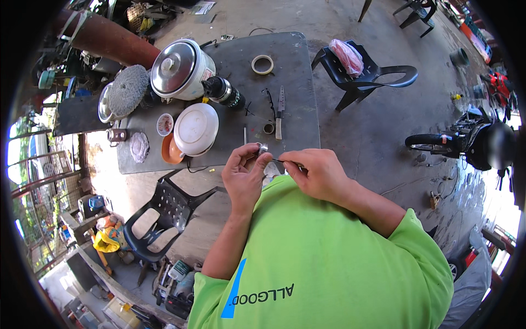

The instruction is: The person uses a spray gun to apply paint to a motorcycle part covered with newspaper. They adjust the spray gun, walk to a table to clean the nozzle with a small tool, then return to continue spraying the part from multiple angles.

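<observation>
Pinching the small metal part (263, 148) between thumb and forefinger, my left fingers (248, 152) are closed to its width; this grip appears chosen to leave one end exposed. My right fingers (295, 157) are closed almost together on a thin dark tool (278, 160), directed leftward at the left thumb. Whether tool and part touch cannot be determined: the fingers hide the contact point. Both items are held in front of my chest, at the near edge of the worktop (298, 66), probably for close sight.

Beyond the fingers, the knife (280, 112) lies with its handle toward me, which suits a direct reach. A tape roll (263, 73) lies farther away, with bare surface around it. To the left, the white bowl (196, 129), dark bottle (223, 92) and lidded pot (183, 71) restrict sideways travel. To the right, the worktop ends near my hand; open floor (364, 129) gives elbow clearance, with a black chair (359, 85) farther forward.
</observation>
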Tool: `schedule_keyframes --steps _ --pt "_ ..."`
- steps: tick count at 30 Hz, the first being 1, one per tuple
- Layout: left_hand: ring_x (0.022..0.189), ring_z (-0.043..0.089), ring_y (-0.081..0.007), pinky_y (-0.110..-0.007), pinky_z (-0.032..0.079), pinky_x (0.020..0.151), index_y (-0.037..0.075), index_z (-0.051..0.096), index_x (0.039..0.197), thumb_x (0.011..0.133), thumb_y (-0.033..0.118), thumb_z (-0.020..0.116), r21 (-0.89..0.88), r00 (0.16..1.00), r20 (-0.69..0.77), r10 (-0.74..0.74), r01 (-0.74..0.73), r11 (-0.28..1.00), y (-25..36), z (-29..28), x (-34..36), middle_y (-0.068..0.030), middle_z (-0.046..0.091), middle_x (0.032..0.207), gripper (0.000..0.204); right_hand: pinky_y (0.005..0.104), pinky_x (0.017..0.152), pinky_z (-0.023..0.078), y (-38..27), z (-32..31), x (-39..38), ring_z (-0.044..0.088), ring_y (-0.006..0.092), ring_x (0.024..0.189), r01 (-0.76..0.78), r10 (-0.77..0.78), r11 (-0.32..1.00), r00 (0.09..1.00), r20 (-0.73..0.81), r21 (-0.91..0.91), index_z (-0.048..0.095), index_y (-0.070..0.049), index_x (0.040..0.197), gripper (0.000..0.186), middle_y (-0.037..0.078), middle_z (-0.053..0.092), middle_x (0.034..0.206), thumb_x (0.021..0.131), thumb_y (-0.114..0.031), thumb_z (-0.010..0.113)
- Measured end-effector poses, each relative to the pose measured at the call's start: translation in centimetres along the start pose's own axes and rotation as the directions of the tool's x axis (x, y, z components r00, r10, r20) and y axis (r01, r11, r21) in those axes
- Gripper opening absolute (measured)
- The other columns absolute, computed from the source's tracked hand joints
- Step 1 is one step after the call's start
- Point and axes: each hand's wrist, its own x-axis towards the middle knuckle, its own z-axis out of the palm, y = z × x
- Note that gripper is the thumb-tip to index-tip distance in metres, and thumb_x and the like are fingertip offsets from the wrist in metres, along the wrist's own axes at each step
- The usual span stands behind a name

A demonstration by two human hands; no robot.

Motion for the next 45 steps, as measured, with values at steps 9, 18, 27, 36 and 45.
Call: schedule_keyframes --steps 9,18,27,36,45 --pt "0.086 0.068 -0.0173 -0.029 0.06 0.077 -0.004 0.064 0.121 0.102 0.007 0.064 -0.206 0.941 0.06 -0.334 0.339 0.918 -3.2 -4.1 -1.3 -0.0078 0.066 0.102 0.022 0.0457 0.092 0.056 23.7 12.2 -4.8 0.069 0.0372 0.107 -0.606 0.588 0.795 0.759 -0.28 0.028 0.073 -0.009 0.117 0.031 0.017 0.073 0.114 0.088 -0.016 0.063" --pt "0.066 0.068 -0.0164 -0.028 0.06 0.06 -0.006 0.065 0.104 0.091 -0.004 0.054 0.234 0.951 0.281 -0.125 0.058 0.97 -1.3 2.1 -6.4 -0.0094 0.066 0.087 0.017 0.046 0.096 0.052 19.7 11.3 -6.6 0.065 0.0373 0.109 -0.442 0.452 0.892 0.87 -0.196 0.096 0.07 -0.01 0.115 0.036 0.018 0.069 0.113 0.083 -0.027 0.07" --pt "0.071 0.069 -0.0149 -0.029 0.059 0.06 -0.005 0.065 0.106 0.092 -0.007 0.053 0.337 0.633 0.687 -0.357 0.157 0.928 -9.7 18.8 -17.5 -0.0105 0.07 0.09 0.018 0.0408 0.088 0.055 13.5 -5.0 -31.0 0.072 0.0318 0.097 -0.248 0.322 0.895 0.935 -0.151 0.371 0.063 -0.009 0.134 0.054 0.018 0.073 0.112 0.081 -0.003 0.058" --pt "0.07 0.068 -0.0168 -0.029 0.058 0.061 -0.002 0.064 0.101 0.093 -0.008 0.054 0.46 0.144 0.868 -0.476 0.132 0.878 -13.1 44.3 -31.9 -0.0106 0.071 0.095 0.014 0.0418 0.087 0.056 17.4 -19.1 -55.1 0.073 0.0306 0.098 -0.396 0.612 0.772 0.673 -0.414 0.498 0.061 -0.011 0.137 0.052 0.016 0.074 0.112 0.085 -0.007 0.061" --pt "0.079 0.067 -0.0248 -0.036 0.058 0.07 0.003 0.065 0.097 0.101 0.02 0.053 0.775 -0.235 0.616 -0.752 0.351 0.526 -17.5 65.1 -41.4 -0.01 0.066 0.09 0.021 0.0376 0.084 0.057 30.3 -24.5 -70.6 0.073 0.0264 0.092 -0.431 0.819 0.574 0.278 -0.502 0.697 0.065 -0.009 0.133 0.046 0.01 0.075 0.107 0.087 -0.014 0.069"
